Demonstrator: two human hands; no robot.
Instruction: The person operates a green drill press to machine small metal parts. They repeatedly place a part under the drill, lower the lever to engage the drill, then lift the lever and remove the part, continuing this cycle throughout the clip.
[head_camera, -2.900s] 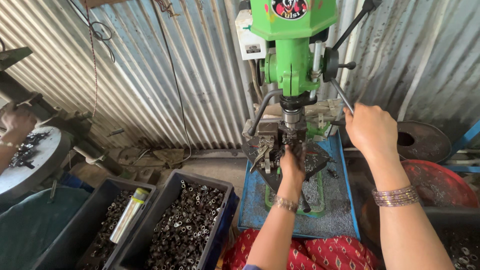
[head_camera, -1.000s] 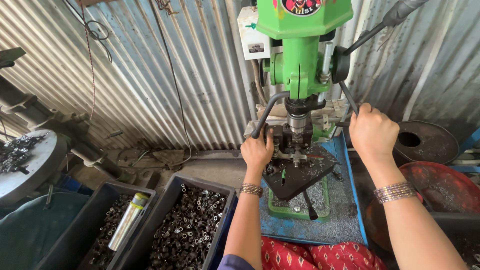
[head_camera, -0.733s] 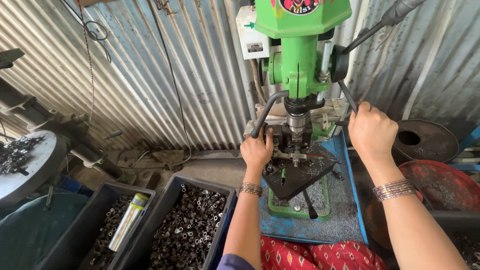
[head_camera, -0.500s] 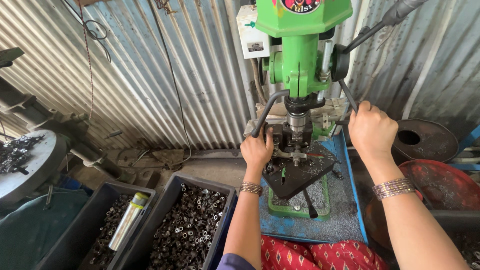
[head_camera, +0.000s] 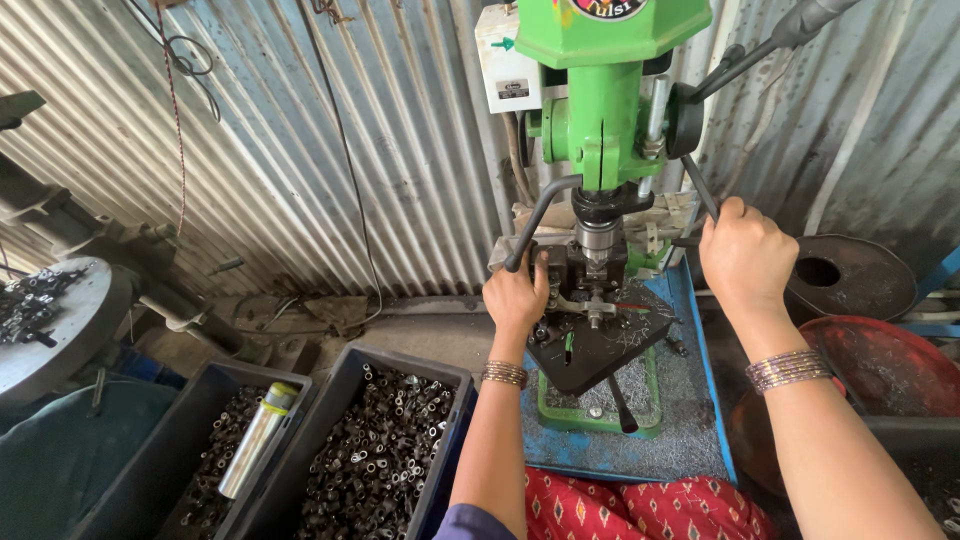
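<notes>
The small metal workpiece (head_camera: 592, 312), judged rigid, light and probably slick with swarf, is steadied in the vise (head_camera: 590, 290) beneath the chuck (head_camera: 596, 238) by the closed left hand (head_camera: 515, 297), while the right hand (head_camera: 742, 255) is clenched round the stiff feed lever (head_camera: 697, 185).

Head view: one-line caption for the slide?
Right hand grips the feed lever of a green drill press; left hand steadies the fixture under the spindle.

My left hand (head_camera: 515, 298) hides the part clamped under the drill press (head_camera: 608, 120), whose top is cut off by the far edge.
</notes>
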